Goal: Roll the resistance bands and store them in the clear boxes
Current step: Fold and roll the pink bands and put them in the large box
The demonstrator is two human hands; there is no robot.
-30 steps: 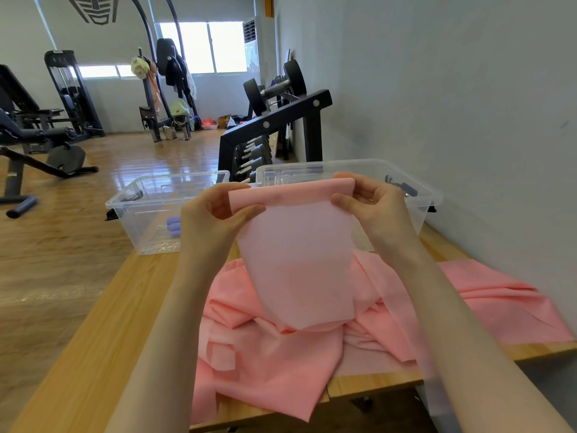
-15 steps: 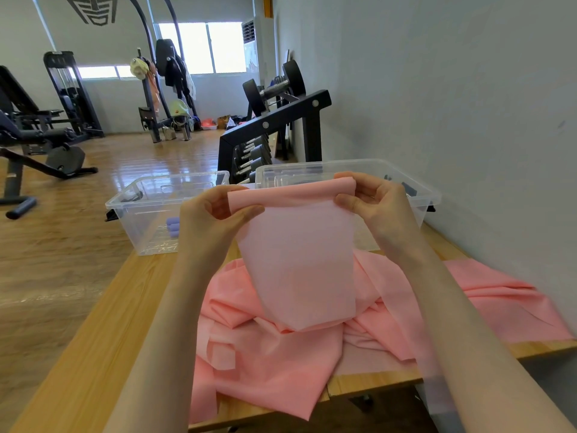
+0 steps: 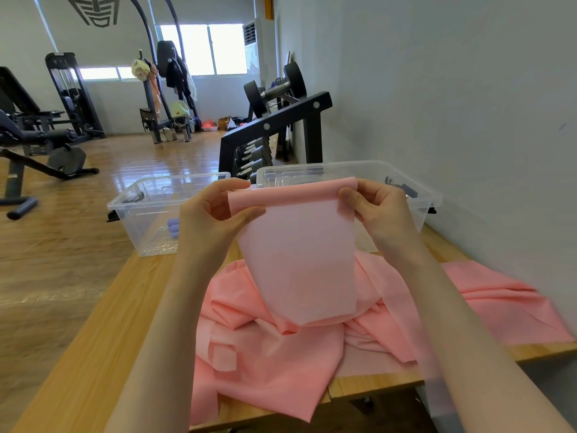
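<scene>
Both hands lift the pink band (image 3: 299,260) above the bench (image 3: 93,354), left hand (image 3: 212,220) and right hand (image 3: 379,210) pinching its top edge taut to start a tight roll; the slack trails onto the bench, clear boxes (image 3: 134,201) waiting just beyond

Pink resistance band (image 3: 299,260) hangs upright, top edge rolled; 2 clear boxes (image 3: 146,214) sit behind.

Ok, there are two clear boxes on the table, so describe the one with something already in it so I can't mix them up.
On the wooden table, two clear boxes stand side by side at the far end. Take the left box, nearer the open gym floor; the right box stands against the wall. Only the left one shows purple rolls inside.
</scene>
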